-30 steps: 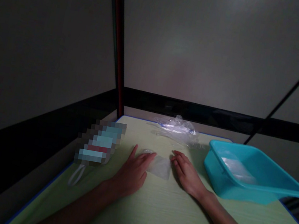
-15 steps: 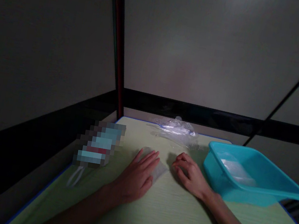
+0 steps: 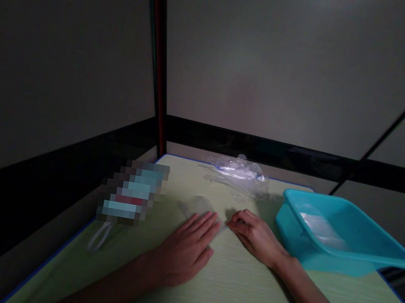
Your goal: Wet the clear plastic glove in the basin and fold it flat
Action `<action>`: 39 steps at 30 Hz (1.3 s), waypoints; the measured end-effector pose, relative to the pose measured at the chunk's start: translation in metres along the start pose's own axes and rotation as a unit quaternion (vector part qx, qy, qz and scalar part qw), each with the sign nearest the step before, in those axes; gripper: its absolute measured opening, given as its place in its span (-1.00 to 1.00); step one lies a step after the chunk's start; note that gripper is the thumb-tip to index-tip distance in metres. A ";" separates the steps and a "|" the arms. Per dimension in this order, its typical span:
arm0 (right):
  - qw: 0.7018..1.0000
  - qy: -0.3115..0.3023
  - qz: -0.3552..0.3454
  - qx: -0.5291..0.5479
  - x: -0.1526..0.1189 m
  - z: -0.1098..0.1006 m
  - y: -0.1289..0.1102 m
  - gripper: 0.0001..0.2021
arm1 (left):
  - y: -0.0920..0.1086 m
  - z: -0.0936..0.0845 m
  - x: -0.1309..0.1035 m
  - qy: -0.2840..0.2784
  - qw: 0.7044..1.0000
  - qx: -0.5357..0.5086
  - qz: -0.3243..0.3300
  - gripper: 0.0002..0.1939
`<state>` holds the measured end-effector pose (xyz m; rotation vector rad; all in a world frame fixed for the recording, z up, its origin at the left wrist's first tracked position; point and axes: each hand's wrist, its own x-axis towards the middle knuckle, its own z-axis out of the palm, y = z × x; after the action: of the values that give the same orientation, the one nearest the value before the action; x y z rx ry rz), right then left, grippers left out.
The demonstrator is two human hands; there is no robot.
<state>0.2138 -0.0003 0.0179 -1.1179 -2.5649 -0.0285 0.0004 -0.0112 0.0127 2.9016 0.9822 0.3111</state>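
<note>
A small translucent plastic bag (image 3: 199, 205) lies flat on the pale table. My left hand (image 3: 186, 249) rests palm down over it with the fingers stretched out, covering much of the bag. At the bag's right corner, my right hand (image 3: 260, 238) has thumb and forefinger pinched together on the plastic edge. The other fingers of that hand are curled, and just what sits between the tips is small and dim.
To the right stands a turquoise plastic basin (image 3: 344, 255) with clear plastic bags (image 3: 323, 231) inside. Crumpled clear plastic (image 3: 241, 173) lies at the table's (image 3: 240, 297) back edge. A blurred-out object (image 3: 137, 190) with a white strap loop (image 3: 98, 236) is at the left.
My left hand has slid slightly toward me and right, uncovering the bag's far part. My right fingertips have moved left and closed at the bag's corner.
</note>
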 end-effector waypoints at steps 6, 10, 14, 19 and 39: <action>1.000 0.011 0.001 -0.002 -0.001 0.001 0.002 -0.77 | 0.000 0.001 0.000 -0.006 1.000 -0.002 0.005 -0.52; 1.000 0.005 -0.001 -0.004 -0.001 0.000 0.001 -0.77 | 0.000 0.001 0.001 -0.014 1.000 0.000 0.008 -0.52; 1.000 0.008 -0.004 -0.007 -0.001 0.001 0.001 -0.77 | 0.000 0.001 0.002 -0.016 1.000 -0.006 0.012 -0.53; 0.997 0.013 -0.030 -0.063 0.001 0.002 0.004 -0.79 | -0.001 0.001 0.002 -0.017 1.000 -0.011 0.015 -0.51; 0.964 -0.019 -0.129 -0.232 0.013 0.002 -0.004 -0.78 | -0.001 -0.001 0.004 -0.039 0.999 -0.010 0.018 -0.45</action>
<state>0.2023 0.0067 0.0211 -0.9208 -2.8003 -0.7097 0.0026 -0.0075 0.0143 2.8915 0.9121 0.2071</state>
